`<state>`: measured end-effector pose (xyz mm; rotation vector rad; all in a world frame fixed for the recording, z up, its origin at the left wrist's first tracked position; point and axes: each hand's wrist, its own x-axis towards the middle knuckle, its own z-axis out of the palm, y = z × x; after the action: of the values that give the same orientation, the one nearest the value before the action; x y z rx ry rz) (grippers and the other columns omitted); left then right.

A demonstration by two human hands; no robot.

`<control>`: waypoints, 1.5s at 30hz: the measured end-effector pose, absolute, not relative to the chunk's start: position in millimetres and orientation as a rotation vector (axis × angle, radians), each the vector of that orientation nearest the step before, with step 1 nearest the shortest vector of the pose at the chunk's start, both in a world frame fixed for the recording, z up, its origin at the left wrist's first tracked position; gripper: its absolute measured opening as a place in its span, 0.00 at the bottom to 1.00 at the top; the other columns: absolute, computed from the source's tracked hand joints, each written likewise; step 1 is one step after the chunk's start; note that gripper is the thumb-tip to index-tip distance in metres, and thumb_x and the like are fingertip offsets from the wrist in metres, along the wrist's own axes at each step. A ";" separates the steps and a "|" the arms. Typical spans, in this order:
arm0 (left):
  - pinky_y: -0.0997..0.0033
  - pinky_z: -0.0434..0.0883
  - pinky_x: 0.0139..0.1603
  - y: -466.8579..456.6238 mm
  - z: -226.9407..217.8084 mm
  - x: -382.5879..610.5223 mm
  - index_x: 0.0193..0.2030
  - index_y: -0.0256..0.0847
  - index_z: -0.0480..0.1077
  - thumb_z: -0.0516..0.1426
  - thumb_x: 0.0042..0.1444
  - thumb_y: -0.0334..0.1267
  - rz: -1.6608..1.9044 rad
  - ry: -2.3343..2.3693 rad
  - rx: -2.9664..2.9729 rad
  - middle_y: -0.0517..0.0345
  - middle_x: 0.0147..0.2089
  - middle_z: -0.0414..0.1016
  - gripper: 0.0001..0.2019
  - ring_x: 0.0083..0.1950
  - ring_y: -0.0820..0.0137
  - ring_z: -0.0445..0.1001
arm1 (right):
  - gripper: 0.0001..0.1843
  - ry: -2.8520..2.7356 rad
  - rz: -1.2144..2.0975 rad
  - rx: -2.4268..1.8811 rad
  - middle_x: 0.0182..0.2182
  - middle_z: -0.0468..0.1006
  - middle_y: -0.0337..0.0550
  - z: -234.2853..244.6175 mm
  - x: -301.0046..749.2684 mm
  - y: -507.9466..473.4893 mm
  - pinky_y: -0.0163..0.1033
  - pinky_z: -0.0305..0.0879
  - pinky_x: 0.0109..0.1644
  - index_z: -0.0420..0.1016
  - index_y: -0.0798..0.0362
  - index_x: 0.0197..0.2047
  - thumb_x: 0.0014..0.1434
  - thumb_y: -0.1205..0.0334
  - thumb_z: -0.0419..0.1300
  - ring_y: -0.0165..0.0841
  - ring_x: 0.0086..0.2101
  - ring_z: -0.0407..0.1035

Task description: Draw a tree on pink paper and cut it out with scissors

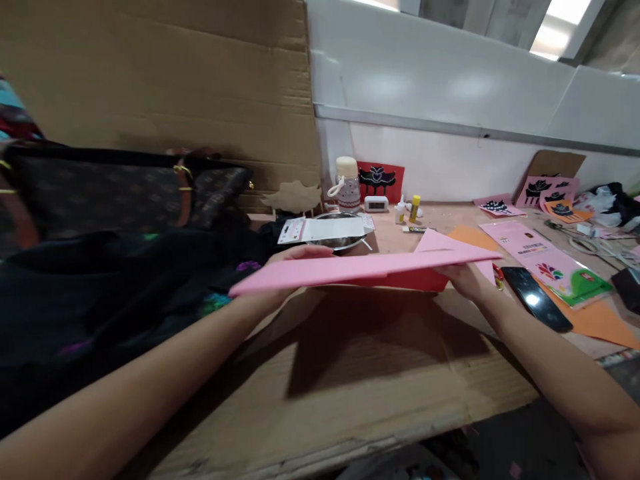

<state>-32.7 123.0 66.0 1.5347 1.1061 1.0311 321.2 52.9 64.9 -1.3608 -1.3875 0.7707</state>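
Note:
A large pink sheet of paper (360, 268) is held flat and level above the cardboard-covered table (350, 373), casting a shadow on it. My left hand (300, 255) grips its left part, fingers over the top edge. My right hand (463, 279) pinches its right end from below, where a red underside and a folded pink corner show. Both hands are closed on the sheet.
A dark handbag (125, 193) and dark cloth lie at the left. Behind the sheet stand a metal bowl (340, 240), a bottle (347, 183), glue sticks (414, 208) and a small clock (376, 203). A black phone (536, 297), orange paper (600, 320) and pink packs (545, 260) lie right.

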 end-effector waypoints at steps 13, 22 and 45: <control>0.46 0.61 0.79 123.0 127.9 -30.6 0.79 0.48 0.50 0.69 0.55 0.60 1.719 1.068 2.037 0.43 0.83 0.53 0.52 0.80 0.48 0.61 | 0.29 -1.173 0.947 -1.117 0.58 0.85 0.54 48.3 297.0 53.6 0.61 0.67 0.70 0.84 0.50 0.54 0.49 0.49 0.78 0.54 0.60 0.76; 0.38 0.53 0.82 104.8 147.6 20.3 0.69 0.45 0.74 0.53 0.73 0.46 1.142 0.945 3.067 0.46 0.70 0.77 0.22 0.75 0.51 0.70 | 0.31 -1.253 0.736 -1.304 0.47 0.89 0.49 52.5 307.6 54.4 0.67 0.55 0.76 0.85 0.47 0.51 0.45 0.47 0.80 0.56 0.57 0.78; 0.43 0.79 0.59 100.2 57.6 -25.5 0.50 0.44 0.78 0.64 0.53 0.70 1.054 1.129 1.764 0.43 0.53 0.86 0.32 0.53 0.42 0.83 | 0.23 -0.983 0.952 -1.241 0.50 0.89 0.50 42.9 318.9 51.5 0.60 0.75 0.65 0.87 0.50 0.45 0.46 0.51 0.78 0.52 0.52 0.82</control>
<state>-25.5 100.2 57.6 1.7642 1.1289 1.0540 318.9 51.5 42.9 -1.2406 -0.9827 0.9520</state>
